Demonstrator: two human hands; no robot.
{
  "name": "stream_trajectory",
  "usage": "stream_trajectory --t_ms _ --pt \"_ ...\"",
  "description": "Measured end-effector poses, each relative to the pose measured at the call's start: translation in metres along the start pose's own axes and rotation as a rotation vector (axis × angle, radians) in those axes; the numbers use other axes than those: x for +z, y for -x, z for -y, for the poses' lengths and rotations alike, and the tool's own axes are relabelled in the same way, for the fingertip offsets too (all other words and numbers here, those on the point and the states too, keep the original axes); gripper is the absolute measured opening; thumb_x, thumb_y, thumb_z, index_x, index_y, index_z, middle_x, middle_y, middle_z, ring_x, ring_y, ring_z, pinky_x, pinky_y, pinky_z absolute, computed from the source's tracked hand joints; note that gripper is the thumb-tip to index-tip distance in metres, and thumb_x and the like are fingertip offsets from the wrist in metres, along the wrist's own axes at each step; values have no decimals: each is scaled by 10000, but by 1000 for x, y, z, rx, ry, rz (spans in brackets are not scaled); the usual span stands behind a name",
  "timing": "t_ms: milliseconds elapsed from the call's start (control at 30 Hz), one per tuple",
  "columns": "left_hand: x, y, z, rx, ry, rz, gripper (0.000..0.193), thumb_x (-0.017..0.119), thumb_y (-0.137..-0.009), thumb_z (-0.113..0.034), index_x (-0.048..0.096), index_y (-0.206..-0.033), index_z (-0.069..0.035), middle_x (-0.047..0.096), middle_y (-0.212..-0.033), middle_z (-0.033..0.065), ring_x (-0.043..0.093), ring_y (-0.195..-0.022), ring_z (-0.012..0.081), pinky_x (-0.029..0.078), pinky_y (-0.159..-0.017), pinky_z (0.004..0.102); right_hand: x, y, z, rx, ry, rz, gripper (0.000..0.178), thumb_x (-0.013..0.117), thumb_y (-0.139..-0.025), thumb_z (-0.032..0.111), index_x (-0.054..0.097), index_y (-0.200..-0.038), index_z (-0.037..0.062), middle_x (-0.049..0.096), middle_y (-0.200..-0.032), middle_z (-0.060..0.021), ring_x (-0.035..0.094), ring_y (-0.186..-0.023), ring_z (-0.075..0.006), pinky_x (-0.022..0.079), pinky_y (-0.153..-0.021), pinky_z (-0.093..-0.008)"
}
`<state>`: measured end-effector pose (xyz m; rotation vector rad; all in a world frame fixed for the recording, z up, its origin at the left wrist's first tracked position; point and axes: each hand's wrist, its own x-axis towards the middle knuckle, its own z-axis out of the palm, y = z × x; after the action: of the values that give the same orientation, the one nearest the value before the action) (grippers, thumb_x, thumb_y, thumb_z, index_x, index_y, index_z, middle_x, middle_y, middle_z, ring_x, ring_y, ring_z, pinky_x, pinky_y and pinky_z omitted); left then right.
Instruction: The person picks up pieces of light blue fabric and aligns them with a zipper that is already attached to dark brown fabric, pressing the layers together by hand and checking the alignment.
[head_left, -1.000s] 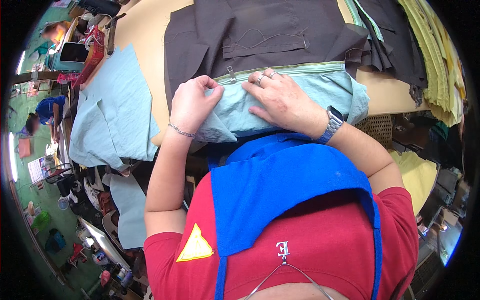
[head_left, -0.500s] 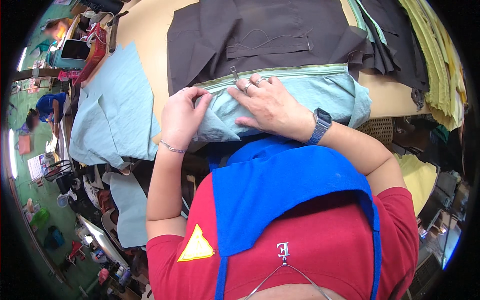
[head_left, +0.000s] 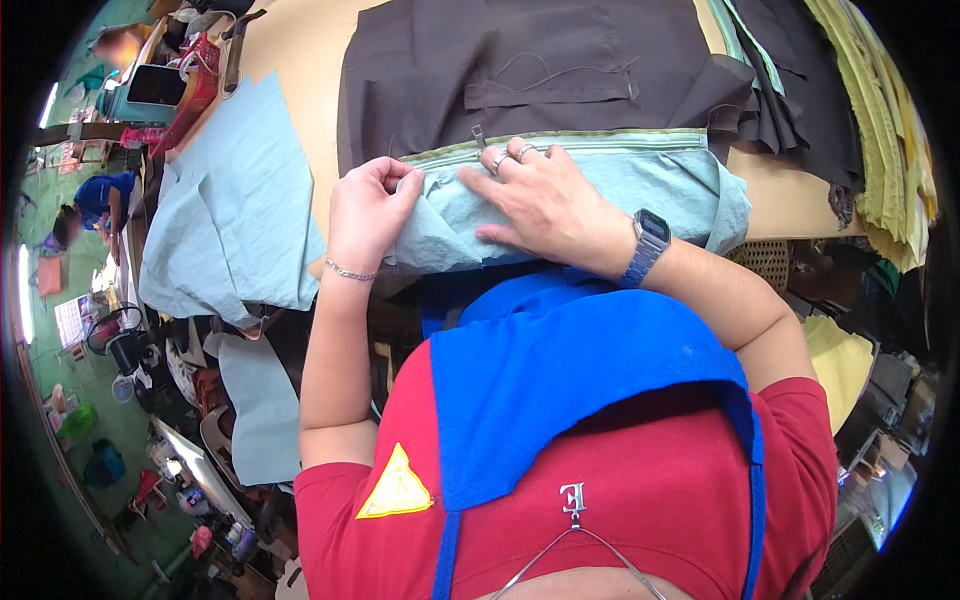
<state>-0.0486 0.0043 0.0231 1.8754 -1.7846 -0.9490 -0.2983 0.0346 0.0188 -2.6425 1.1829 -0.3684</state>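
A dark grey-brown cloth panel (head_left: 410, 80) lies on the table, with a light blue cloth (head_left: 640, 190) along its near edge. Between them runs a pale green-and-white zipper (head_left: 620, 142), its metal pull (head_left: 478, 133) pointing away from me. At the zipper's left end, my left hand (head_left: 375, 215) has thumb and forefinger pinched on the edge of the light blue cloth; the exact grip is partly hidden. My right hand (head_left: 555, 210) rests on the zipper and light blue cloth just right of the pull, fingers bent a little and thumb apart.
Another light blue piece (head_left: 235, 200) hangs over the table's near edge at left. A red basket (head_left: 195, 95) stands at the far left. Stacked dark cloth (head_left: 800, 110) and yellow cloth (head_left: 880, 130) lie at right. A person in blue (head_left: 100, 200) is farther off to the left.
The view has shifted slightly, with the cloth appearing a little farther right. Both hands stay at the zipper edge in nearly the same places.
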Motion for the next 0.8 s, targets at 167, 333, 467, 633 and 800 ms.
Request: stream_trajectory --t_ms 167,333,467,633,800 --pt "-6 3 -17 -22 -125 52 229 752 -935 -204 759 -995 17 716 -758 31 621 -666 78 503 -636 258 0 -3 1 -27 24 -21 669 710 -902 537 560 -1429 152 599 -1281 -140 596 -1206 -298 549 -780 -444" --pt "-18 16 -28 105 -331 16 190 702 -912 -160 747 -1001 2 731 -777 86 662 -649 145 531 -645 301 2 -6 3 -19 56 -29 683 699 -896 572 567 -1418 152 605 -1280 -147 599 -1216 -307 564 -781 -457" --pt "-19 17 -17 91 -267 23 180 673 -911 -136 719 -1012 5 730 -796 93 671 -648 177 540 -655 341 3 -6 3 -15 70 -29 680 699 -891 582 574 -1402 151 608 -1282 -146 604 -1217 -313 568 -793 -457" --pt "-8 15 -11 108 -280 -34 197 685 -912 -146 659 -1077 -42 706 -842 118 693 -733 274 551 -699 407 4 -7 2 -22 65 -24 676 704 -889 580 576 -1397 153 610 -1285 -143 607 -1209 -310 568 -792 -455" --pt "-16 21 -22 390 -495 -71 280 734 -850 -119 596 -1095 -118 645 -1070 120 697 -891 364 567 -741 469 3 -6 2 -22 66 -32 684 715 -883 570 571 -1406 153 609 -1297 -145 606 -1207 -304 567 -786 -455"
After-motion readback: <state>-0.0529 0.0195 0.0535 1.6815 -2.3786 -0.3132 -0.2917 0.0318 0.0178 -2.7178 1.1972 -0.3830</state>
